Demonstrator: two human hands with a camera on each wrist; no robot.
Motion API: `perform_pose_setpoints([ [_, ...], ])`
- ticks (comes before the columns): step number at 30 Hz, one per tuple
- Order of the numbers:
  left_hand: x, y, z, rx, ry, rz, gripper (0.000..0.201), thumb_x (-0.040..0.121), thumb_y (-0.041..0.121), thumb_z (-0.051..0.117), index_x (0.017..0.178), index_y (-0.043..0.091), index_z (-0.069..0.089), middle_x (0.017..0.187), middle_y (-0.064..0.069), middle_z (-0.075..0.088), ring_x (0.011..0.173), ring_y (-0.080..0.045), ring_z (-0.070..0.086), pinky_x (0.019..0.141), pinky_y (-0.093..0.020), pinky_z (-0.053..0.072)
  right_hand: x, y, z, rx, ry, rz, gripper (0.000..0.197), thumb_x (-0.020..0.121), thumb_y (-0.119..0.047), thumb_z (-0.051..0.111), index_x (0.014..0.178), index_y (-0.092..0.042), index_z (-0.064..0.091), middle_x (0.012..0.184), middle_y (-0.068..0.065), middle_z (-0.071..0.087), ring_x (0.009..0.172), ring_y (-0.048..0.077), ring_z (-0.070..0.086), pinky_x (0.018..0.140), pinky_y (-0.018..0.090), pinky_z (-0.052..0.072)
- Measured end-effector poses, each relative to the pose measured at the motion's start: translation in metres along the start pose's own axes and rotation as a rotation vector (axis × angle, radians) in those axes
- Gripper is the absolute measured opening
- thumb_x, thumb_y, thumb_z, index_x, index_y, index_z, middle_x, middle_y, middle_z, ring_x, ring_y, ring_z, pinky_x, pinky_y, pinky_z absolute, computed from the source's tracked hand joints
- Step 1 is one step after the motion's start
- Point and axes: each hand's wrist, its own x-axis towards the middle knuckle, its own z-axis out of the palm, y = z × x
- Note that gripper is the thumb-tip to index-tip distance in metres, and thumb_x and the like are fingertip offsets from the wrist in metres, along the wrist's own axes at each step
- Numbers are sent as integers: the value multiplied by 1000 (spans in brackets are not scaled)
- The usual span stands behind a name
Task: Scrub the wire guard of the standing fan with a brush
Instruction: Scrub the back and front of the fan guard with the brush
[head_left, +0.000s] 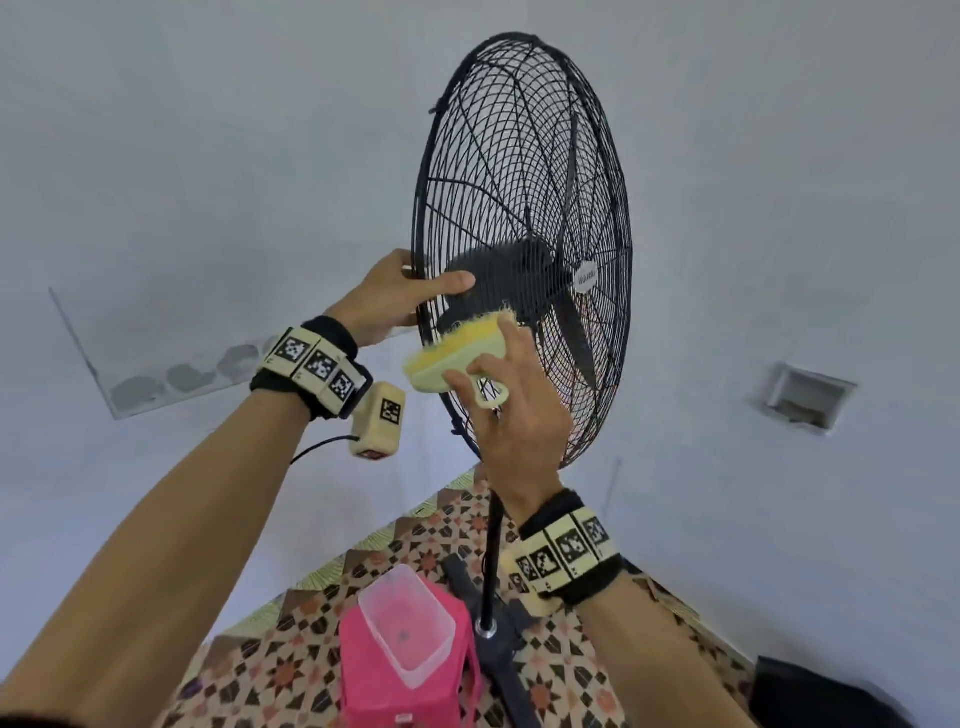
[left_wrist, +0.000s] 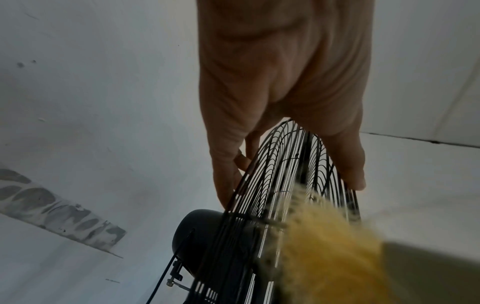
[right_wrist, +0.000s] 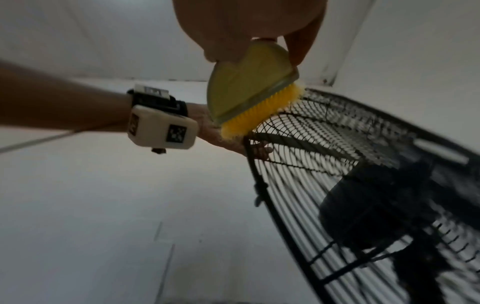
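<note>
My left hand (head_left: 387, 296) pinches the wire guard (head_left: 524, 208) rim to steady the standing fan, right hand (head_left: 511, 415) grips the brush (head_left: 454, 358), bristles on the wires by the hub; I'd stroke along the wires with light pressure.

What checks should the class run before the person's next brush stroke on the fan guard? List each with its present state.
1. Left hand grips the wire guard rim: ok.
2. Right hand holds the brush: ok.
3. Yellow bristles touch the wires: ok.
4. Fan blades stand still: cannot tell.
5. Stand pole seated in its base: ok.
6. Clear container holds water: cannot tell.
</note>
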Motion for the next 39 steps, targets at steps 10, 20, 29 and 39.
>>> perform_pose_setpoints([
  [10,6,0,-3,29,-28,4,93,68,59,88,139,18,45,130,1,58,118,-13,59,89,-37,53,-3,-6,1,-48,34,15,26,99,-44,63,98,-18,65,138,18,63,130,36,60,84,43,60],
  [20,9,-2,-9,30,-64,-5,105,58,64,93,139,17,45,132,-3,58,120,-17,61,92,-40,54,15,20,-15,-46,150,181,34,99,-42,63,93,-9,71,146,13,55,131,35,58,86,46,62],
  [29,7,-5,-9,30,-60,12,83,76,53,86,139,18,44,131,-2,58,119,-17,60,103,-45,53,10,30,-15,119,173,256,32,98,-38,66,90,-8,71,148,12,53,133,27,57,86,40,63],
  [39,6,-20,-8,-42,-30,32,87,76,56,87,143,22,43,136,-2,60,122,-19,64,105,-45,54,-39,48,-19,179,-260,-19,18,97,-33,69,101,-15,67,142,10,39,129,37,47,93,37,54],
])
